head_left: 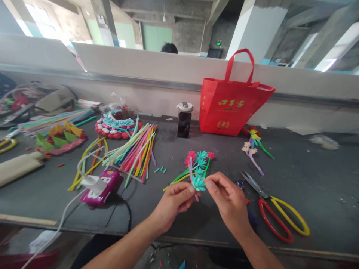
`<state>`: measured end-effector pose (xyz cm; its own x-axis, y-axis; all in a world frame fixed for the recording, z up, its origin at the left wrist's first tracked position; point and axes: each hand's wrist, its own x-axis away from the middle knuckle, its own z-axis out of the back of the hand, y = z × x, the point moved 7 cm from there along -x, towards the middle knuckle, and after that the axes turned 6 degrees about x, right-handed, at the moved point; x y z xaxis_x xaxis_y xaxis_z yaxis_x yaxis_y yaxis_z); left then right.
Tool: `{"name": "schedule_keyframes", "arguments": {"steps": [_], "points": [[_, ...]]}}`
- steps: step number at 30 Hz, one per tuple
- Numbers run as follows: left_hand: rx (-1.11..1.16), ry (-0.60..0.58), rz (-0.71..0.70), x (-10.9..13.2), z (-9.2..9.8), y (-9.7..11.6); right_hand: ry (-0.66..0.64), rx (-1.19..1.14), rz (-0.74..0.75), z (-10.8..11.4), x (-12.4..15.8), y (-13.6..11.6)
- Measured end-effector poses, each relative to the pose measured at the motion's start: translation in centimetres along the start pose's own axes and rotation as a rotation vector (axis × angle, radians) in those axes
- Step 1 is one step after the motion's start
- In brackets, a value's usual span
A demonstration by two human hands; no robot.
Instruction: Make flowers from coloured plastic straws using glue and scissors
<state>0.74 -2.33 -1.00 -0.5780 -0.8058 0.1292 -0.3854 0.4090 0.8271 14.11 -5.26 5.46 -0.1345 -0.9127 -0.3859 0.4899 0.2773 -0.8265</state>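
The person held a teal flower point(198, 183) between both hands, just above the near part of the table point(308, 168). It sat in the gap between the two sets of fingertips, so neither hand had any reach to make. The left hand point(174, 200) came at it from the left with its fingers closed around the stem just under the head. The right hand point(227, 198) came from the right, thumb and forefinger pinched shut on the edge of the petals. The stem ran roughly from the head down toward the person, and a short pinkish end poked out below the left fingers. I could not tell how long it was.

Just beyond the held flower, a bunch of finished flowers point(198, 160) in red and teal lay on the table with their stems fanned to the left. Red-and-yellow scissors point(277, 213) lay near the right hand, with their blades pointing back toward it. Well to the left lay a sheaf of coloured straws point(134, 149) and a pink gadget point(101, 186) on a white cable. A red tote bag point(232, 104) and a dark jar point(184, 119) stood at the back.
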Motion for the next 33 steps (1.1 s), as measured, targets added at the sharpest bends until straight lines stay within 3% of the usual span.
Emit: {"name": "schedule_keyframes", "arguments": {"steps": [8, 14, 19, 23, 33], "points": [[0.259, -0.017, 0.105, -0.2, 0.3, -0.5, -0.006, -0.03, 0.051, 0.0, 0.0, 0.0], [0.248, 0.004, 0.122, -0.1, 0.5, -0.5, -0.025, -0.02, 0.054, 0.0, -0.1, -0.4], [0.263, -0.018, 0.132, -0.1, 0.2, -0.3, -0.08, -0.151, -0.052, -0.3, -0.2, 0.2], [0.3, -0.051, 0.111, -0.1, 0.0, -0.1, -0.04, -0.247, -0.116, -0.2, -0.2, 1.2], [0.288, -0.064, 0.115, -0.2, 0.2, -0.4, -0.064, -0.114, -0.031, -0.2, -0.2, 0.5]]}}
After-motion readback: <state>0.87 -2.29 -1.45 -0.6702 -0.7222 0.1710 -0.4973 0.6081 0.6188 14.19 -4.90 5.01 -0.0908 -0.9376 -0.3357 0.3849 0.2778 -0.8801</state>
